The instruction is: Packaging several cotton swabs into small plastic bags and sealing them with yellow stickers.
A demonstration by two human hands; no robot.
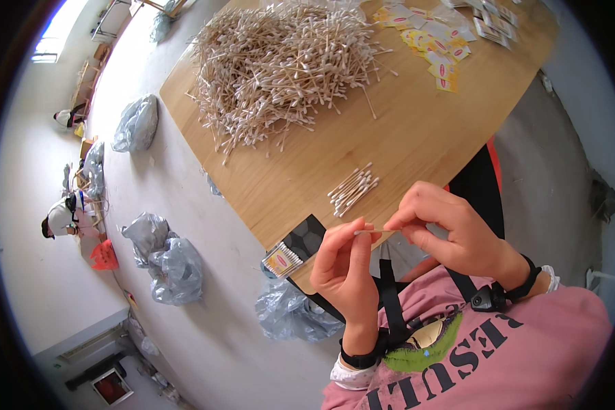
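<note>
A single cotton swab (381, 231) with a wooden stick runs level between my two hands over the table's near edge. My left hand (348, 266) pinches one end between thumb and fingertips, and a white tip shows there. The other end is in the closed fingers of my right hand (451, 225), which hide it. Just beyond my hands lies a small bunch of cotton swabs (352, 190), roughly side by side. Left of my left hand, at the table corner, a clear pack of swabs (281, 261) with a yellow label sits against a dark patterned pad (304, 236).
A large, tangled heap of cotton swabs (287, 75) covers the far part of the wooden table (430, 130). Yellow and white printed cards (441, 51) lie at the far right. Grey plastic bags (174, 270) stand on the floor to the left. Two people (63, 215) are at the far left.
</note>
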